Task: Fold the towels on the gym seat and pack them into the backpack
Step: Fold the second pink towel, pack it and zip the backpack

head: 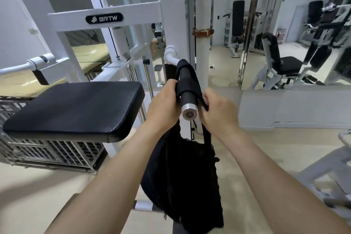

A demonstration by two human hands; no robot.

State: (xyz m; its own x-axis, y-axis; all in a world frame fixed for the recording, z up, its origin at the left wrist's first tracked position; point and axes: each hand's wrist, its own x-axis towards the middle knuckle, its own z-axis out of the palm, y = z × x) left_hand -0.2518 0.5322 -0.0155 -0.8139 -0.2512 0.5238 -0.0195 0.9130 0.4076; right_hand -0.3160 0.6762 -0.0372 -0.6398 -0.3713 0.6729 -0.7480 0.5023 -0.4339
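Note:
A black backpack hangs by its straps from the machine's black handle bar, which ends in a silver cap. My left hand grips the strap on the bar's left side. On the right side, my right hand pinches the other strap. The black padded gym seat lies to the left with nothing on it. No towel is in view.
The white frame of the gym machine rises behind the seat. A metal grate cage sits under the seat. A white pipe column stands behind the bar. Mirrors on the right reflect other machines. The floor is beige.

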